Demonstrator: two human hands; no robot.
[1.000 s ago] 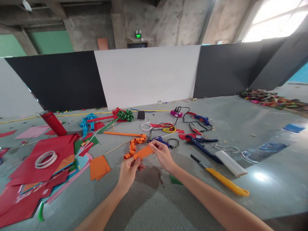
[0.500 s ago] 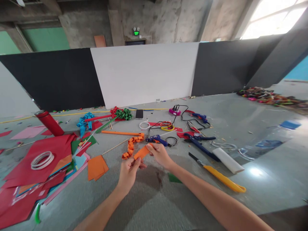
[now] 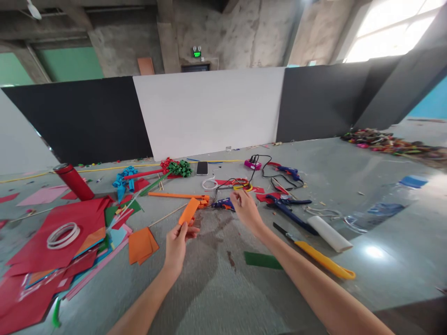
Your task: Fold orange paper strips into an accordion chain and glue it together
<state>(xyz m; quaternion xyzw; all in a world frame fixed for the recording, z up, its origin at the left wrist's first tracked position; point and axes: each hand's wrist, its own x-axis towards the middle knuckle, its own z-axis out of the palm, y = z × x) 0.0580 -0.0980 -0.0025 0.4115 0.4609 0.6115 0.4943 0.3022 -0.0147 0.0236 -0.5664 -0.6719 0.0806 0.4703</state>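
left hand (image 3: pixel 178 243) pinching orange strip (image 3: pixel 189 211), forearm angled inward; right hand (image 3: pixel 247 207) half-curled near blue glue gun (image 3: pixel 222 204), grip unclear

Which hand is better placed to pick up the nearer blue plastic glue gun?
Probably the right hand: it overlaps the nearer glue gun in view and shows nothing held. The left hand is farther away, pinching a flat rectangular orange paper strip.

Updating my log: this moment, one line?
left hand: holding rectangular orange paper strip | right hand: by blue plastic glue gun, contact unclear
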